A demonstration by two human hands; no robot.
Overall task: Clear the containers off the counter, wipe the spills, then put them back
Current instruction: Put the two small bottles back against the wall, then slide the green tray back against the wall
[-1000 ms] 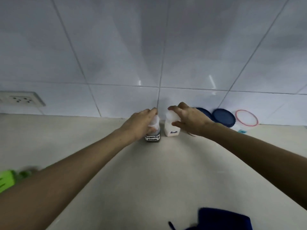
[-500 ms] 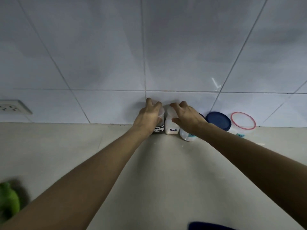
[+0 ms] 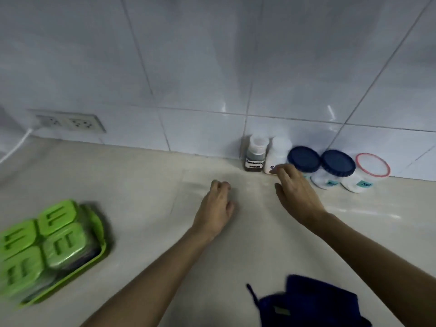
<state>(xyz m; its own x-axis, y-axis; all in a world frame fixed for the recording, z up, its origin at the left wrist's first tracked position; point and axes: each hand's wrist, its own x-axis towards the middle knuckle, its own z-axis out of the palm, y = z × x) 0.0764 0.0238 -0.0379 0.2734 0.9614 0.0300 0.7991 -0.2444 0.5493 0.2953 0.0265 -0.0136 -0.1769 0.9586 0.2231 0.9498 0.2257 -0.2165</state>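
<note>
Five containers [image 3: 304, 159] along tiled wall [image 3: 212, 67]

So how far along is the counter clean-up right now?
Mostly done: five containers, from the dark jar to the red-rimmed tub, stand back along the wall. Both the left hand and right hand are empty. The green tray and blue cloth look left; faint white streaks may remain.

Empty hands [image 3: 257, 199] nr bottles [image 3: 266, 156], counter [image 3: 132, 185]
</note>
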